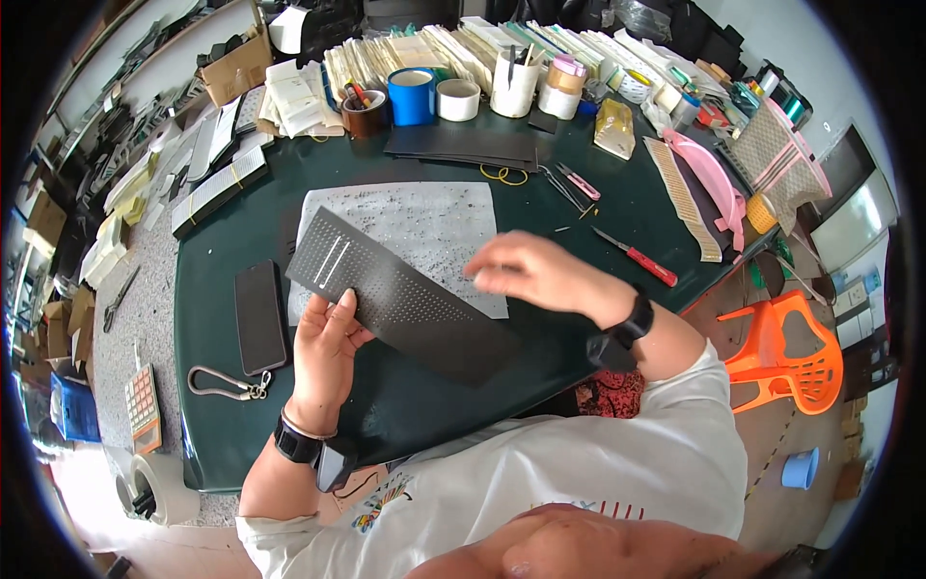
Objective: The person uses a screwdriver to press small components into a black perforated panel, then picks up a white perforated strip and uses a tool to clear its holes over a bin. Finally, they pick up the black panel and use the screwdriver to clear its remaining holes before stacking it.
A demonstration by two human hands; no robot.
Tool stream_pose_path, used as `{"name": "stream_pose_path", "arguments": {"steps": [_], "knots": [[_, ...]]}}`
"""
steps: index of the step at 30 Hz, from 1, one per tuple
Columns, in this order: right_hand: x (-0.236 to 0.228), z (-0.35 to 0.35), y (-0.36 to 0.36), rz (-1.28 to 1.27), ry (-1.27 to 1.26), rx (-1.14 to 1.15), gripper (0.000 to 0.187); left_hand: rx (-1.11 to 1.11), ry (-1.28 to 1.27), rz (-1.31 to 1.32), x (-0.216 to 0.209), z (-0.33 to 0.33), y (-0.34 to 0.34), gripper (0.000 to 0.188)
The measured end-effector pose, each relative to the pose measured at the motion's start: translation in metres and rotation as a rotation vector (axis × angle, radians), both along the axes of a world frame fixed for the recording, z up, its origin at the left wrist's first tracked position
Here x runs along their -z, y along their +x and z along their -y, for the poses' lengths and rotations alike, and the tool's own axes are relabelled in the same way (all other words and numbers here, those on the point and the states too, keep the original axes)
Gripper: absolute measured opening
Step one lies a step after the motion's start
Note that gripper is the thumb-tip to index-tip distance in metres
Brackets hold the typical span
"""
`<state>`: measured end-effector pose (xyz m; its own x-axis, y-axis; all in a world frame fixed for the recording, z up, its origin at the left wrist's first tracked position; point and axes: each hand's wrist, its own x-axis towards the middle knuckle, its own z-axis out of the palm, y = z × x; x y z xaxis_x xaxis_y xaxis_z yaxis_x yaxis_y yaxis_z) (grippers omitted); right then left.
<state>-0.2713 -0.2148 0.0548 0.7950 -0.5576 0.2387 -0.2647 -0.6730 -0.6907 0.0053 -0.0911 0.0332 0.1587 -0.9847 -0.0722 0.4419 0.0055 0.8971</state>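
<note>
My left hand [329,345] grips the lower left edge of a dark grey sheet [395,294], its thumb on top. Rows of small holes or dots cover the sheet, and a few white slits show near its left end. The sheet tilts down to the right above a white paper [453,212] strewn with small dark specks. To the right of the sheet, my right hand [531,273] hovers apart from it, fingers stretched out, slightly blurred and holding nothing. Left of my left hand lies a black smartphone [260,318].
A looped strap with a clip [227,383] lies near the front left of the green table. Dark sheets [463,147], tweezers [564,188] and a red-handled knife [637,259] lie farther back and right. Tape rolls [413,96] and a white cup of tools [514,85] line the back.
</note>
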Motion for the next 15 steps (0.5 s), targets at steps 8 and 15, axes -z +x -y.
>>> {"name": "stream_pose_path", "arguments": {"steps": [8, 15], "knots": [[-0.008, -0.008, 0.038, -0.127, 0.294, -0.066, 0.039, -0.076, -0.105, -0.055, -0.005, -0.002, 0.002, 0.016], [-0.039, 0.15, 0.017, -0.125, 0.165, 0.143, 0.037, -0.046, 0.021, 0.049, -0.005, -0.005, 0.005, 0.019]]}}
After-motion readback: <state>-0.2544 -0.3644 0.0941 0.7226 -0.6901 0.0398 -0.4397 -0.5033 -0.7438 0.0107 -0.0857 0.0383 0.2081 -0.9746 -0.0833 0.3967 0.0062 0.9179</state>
